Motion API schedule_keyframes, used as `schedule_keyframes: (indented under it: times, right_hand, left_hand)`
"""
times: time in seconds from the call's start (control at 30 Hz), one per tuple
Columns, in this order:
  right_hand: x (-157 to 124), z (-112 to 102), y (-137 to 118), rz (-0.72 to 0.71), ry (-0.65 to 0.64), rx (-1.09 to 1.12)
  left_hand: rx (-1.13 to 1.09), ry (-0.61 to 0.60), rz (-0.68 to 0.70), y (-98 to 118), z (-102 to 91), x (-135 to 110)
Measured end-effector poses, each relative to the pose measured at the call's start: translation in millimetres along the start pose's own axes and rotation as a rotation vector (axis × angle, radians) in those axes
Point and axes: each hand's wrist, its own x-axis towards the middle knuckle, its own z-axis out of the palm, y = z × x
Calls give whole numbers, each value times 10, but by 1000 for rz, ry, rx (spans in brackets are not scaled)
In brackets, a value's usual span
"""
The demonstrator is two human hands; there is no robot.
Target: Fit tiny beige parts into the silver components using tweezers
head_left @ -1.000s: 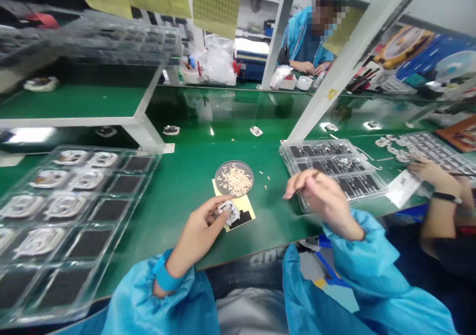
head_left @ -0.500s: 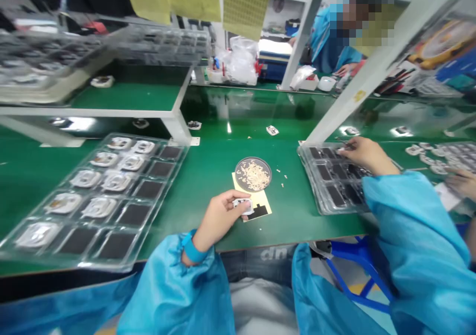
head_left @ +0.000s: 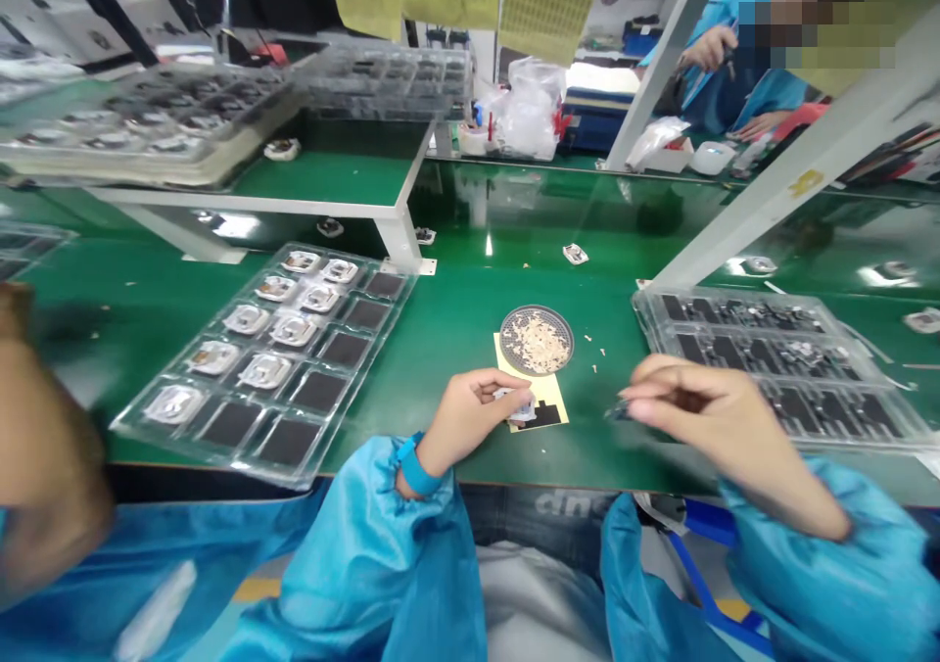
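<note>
The left hand (head_left: 477, 415) holds a white part (head_left: 524, 407) between thumb and fingers, raised over the lower edge of a yellow card (head_left: 554, 388) on the worktop (head_left: 411, 378). The right hand (head_left: 686, 402) is pinched narrow on a dark piece (head_left: 618, 412), too blurred to name, in front of the right-hand tray (head_left: 867, 441). Such a small piece could slip if the pinch is light or the hand is moving fast, and might get lost among the loose pale bits (head_left: 603, 353) beside the round dish (head_left: 506, 334). A low sweep of either hand could knock the dish. The white part's uncovered end points right, towards the right hand; its long axis cannot be told under the fingers. The dark piece points left, its long axis seemingly running sideways.
</note>
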Motion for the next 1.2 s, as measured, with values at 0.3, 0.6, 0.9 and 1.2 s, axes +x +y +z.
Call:
schedule_keyframes:
  times: [0.3,0.6,0.9,1.2]
  right_hand:
    - [227,864,293,150,-91,349]
    - [309,876,345,201,-218,384]
    - [364,814,386,257,-238,288]
    - [429,782,394,250,-280,281]
  left_hand:
    - [-71,-36,111,13,-85,-19]
    - [126,-104,210,-94,-40,-31]
    - [265,-59,224,-51,-8,-43]
    - [281,-50,217,-93,-15,-33]
